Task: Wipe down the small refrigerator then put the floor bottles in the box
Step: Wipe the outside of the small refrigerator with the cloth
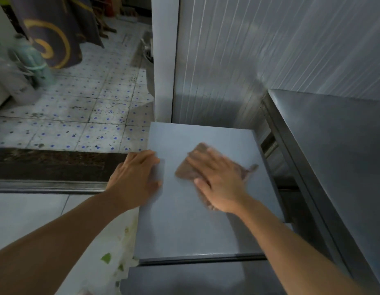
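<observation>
Small refrigerator (191, 226): grey, flat-topped unit, upright, set in the corner against the ribbed wall panel. Top surface plain and smooth; a dark seam runs along its front edge above the door face. Cloth (188, 169): brown, crumpled, blurred in the picture, lying flat on the refrigerator top toward its rear right part, one corner sticking out toward the refrigerator's right edge. It sits under the palm and straight fingers (200, 161) of a hand. Floor bottles and box: not identifiable in view.
</observation>
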A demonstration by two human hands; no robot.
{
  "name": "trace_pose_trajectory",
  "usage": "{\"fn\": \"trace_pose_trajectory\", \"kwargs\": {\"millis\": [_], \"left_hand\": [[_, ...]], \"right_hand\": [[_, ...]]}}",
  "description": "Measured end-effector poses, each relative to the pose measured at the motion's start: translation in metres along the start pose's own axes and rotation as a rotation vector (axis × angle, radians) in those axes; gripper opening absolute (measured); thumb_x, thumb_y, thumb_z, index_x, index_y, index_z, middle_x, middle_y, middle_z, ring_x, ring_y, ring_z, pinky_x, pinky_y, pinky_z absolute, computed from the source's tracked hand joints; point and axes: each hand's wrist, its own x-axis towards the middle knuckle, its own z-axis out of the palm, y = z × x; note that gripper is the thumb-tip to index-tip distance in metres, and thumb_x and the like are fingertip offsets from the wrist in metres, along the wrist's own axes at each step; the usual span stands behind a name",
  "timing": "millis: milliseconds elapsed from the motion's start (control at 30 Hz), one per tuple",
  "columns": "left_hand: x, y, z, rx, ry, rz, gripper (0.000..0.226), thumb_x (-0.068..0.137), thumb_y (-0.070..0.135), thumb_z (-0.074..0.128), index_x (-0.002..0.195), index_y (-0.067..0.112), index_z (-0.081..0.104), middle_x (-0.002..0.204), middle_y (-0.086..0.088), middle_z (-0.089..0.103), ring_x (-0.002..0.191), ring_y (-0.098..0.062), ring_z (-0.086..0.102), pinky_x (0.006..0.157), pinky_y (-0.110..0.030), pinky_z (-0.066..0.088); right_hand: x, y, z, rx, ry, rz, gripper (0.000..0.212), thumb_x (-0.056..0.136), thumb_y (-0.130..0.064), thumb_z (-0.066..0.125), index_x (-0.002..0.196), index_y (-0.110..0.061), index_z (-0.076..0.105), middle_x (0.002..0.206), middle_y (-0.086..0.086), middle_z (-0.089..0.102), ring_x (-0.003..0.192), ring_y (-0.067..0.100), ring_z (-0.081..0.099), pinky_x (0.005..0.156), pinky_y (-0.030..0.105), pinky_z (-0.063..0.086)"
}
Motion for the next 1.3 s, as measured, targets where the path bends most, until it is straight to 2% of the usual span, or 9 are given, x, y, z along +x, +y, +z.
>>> {"fn": "trace_pose_trajectory", "kwargs": {"millis": [100,200,300,500,667,733,867,1000,1300], "left_hand": [[-0.003,-0.005,0.000,-0.062,-0.009,0.026,0.057,0.080,0.036,0.068,0.130,0.016,0.050,0.146,0.003,0.036,0.134,-0.018,0.032,0.106,-0.040,0.034],[-0.003,-0.010,0.002,-0.166,-0.005,0.002,0.062,0.079,0.037,0.069,0.133,0.016,0.047,0.147,0.005,0.034,0.136,-0.013,0.030,0.111,-0.033,0.029],[-0.006,-0.013,0.002,-0.224,-0.002,-0.019,0.065,0.078,0.035,0.071,0.135,0.018,0.043,0.146,0.006,0.036,0.133,-0.012,0.034,0.110,-0.031,0.029],[-0.029,-0.015,-0.005,-0.264,0.015,-0.085,0.071,0.074,0.029,0.075,0.134,0.022,0.038,0.134,0.003,0.043,0.119,-0.017,0.051,0.099,-0.042,0.042],[-0.050,-0.027,-0.015,-0.238,0.020,-0.121,0.071,0.078,0.024,0.070,0.139,0.018,0.034,0.134,-0.001,0.042,0.117,-0.018,0.052,0.097,-0.040,0.045],[-0.058,-0.029,-0.018,-0.223,0.017,-0.135,0.071,0.080,0.025,0.069,0.141,0.019,0.032,0.136,-0.001,0.041,0.118,-0.018,0.051,0.097,-0.040,0.045],[-0.079,-0.026,-0.020,-0.199,0.009,-0.167,0.070,0.083,0.030,0.067,0.142,0.022,0.029,0.137,0.000,0.040,0.119,-0.018,0.050,0.097,-0.039,0.045],[-0.101,-0.017,-0.020,-0.202,-0.005,-0.192,0.069,0.084,0.028,0.066,0.142,0.020,0.029,0.137,-0.002,0.040,0.120,-0.019,0.050,0.098,-0.039,0.044],[-0.153,0.005,-0.019,-0.211,0.026,-0.262,0.069,0.079,-0.002,0.058,0.140,0.017,0.033,0.139,-0.005,0.037,0.121,-0.023,0.047,0.091,-0.030,0.043]], "right_hand": [[0.028,0.043,-0.003,-0.061,-0.006,0.348,0.056,0.099,-0.050,0.025,0.151,-0.037,0.010,0.160,-0.006,0.001,0.147,0.025,-0.003,0.117,0.050,0.006],[0.063,0.055,-0.002,-0.052,-0.017,0.424,0.055,0.099,-0.050,0.022,0.151,-0.036,0.009,0.160,-0.006,0.003,0.147,0.028,-0.003,0.117,0.053,0.005],[0.091,0.033,0.005,-0.027,0.001,0.379,0.053,0.098,-0.048,0.025,0.149,-0.037,0.015,0.159,-0.008,0.011,0.146,0.031,0.003,0.115,0.055,0.009],[0.135,-0.046,0.013,0.010,-0.035,0.170,0.050,0.097,-0.048,0.024,0.146,-0.040,0.020,0.158,-0.005,0.013,0.145,0.032,0.005,0.113,0.058,0.010],[0.156,-0.084,0.015,-0.003,-0.114,0.029,0.035,0.095,-0.043,0.032,0.125,-0.039,0.048,0.150,-0.003,0.020,0.142,0.035,0.006,0.110,0.062,0.007],[0.151,-0.088,0.016,-0.008,-0.106,0.019,0.034,0.095,-0.042,0.032,0.123,-0.034,0.050,0.149,-0.001,0.019,0.142,0.035,0.005,0.111,0.060,0.009],[0.112,-0.097,0.022,0.017,-0.018,-0.084,0.036,0.098,-0.041,0.029,0.121,-0.026,0.054,0.152,-0.002,0.020,0.144,0.033,0.003,0.113,0.056,0.010],[0.058,-0.110,0.024,0.025,-0.014,-0.162,0.037,0.098,-0.040,0.027,0.116,-0.027,0.056,0.150,-0.006,0.023,0.145,0.031,0.003,0.113,0.053,0.010],[-0.071,-0.150,0.021,0.026,-0.104,-0.194,0.043,0.094,-0.045,0.030,0.135,-0.040,0.042,0.158,-0.009,0.009,0.146,0.025,-0.011,0.117,0.050,-0.003]]}}
